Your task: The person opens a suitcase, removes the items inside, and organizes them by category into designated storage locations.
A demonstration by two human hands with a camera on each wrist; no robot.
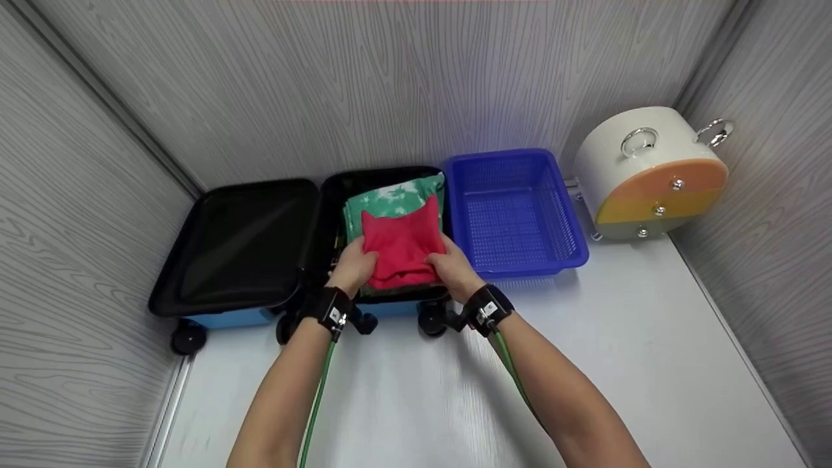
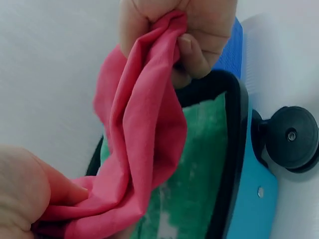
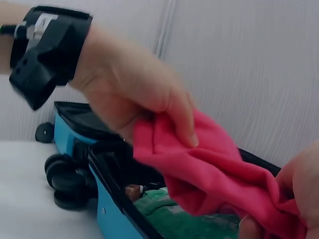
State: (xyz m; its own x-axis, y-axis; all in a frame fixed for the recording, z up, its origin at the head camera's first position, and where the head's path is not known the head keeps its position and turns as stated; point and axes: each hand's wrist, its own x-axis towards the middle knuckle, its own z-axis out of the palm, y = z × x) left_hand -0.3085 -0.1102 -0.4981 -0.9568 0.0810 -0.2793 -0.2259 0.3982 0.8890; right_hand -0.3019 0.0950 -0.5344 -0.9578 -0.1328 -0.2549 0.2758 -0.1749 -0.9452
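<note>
A red folded cloth (image 1: pixel 402 246), perhaps a garment, is held up over the right half of an open suitcase (image 1: pixel 396 308). My left hand (image 1: pixel 354 265) pinches its left side, thumb on top. On the opposite side my right hand (image 1: pixel 454 266) grips the cloth between thumb and fingers. Both wrist views show the red cloth (image 2: pixel 144 109) sagging in folds between the two hands. Beneath it, inside the suitcase, lies a green and white patterned cloth (image 1: pixel 393 199), partly covered by the red one. Some small items at the suitcase's left inner side are mostly hidden.
The suitcase's black-lined other half (image 1: pixel 250 240) lies open at the left, with black wheels (image 1: pixel 188 338) facing me. Right of the suitcase stands a blue plastic basket (image 1: pixel 520 265). A white drum-shaped case with coloured stripes (image 1: pixel 660 195) and metal rings sits at the far right by the wall.
</note>
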